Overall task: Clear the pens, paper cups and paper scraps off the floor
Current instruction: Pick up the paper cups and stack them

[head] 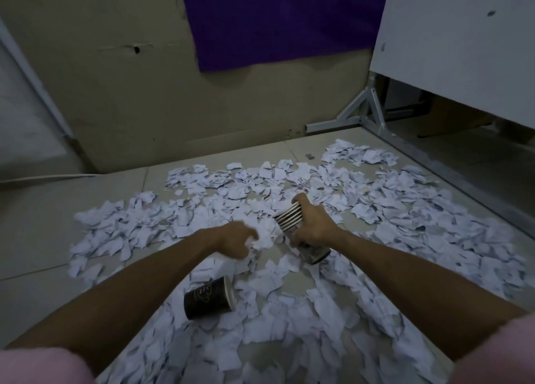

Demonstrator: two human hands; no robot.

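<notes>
Torn white paper scraps (376, 209) cover most of the tiled floor. My right hand (311, 223) grips a stack of nested paper cups (291, 218), held sideways just above the scraps, with the dark bottom cup (314, 253) sticking out below the hand. My left hand (236, 238) hovers to the left of the stack with fingers curled loosely over the scraps; it is blurred and I cannot tell if it holds any. A single black paper cup (208, 296) lies on its side on the floor under my left forearm. No pens are visible.
A beige wall (115, 94) with a purple cloth (275, 21) stands behind the scraps. A white panel on a metal frame (367, 114) borders the right side. A white cable (43, 178) runs along the floor at left.
</notes>
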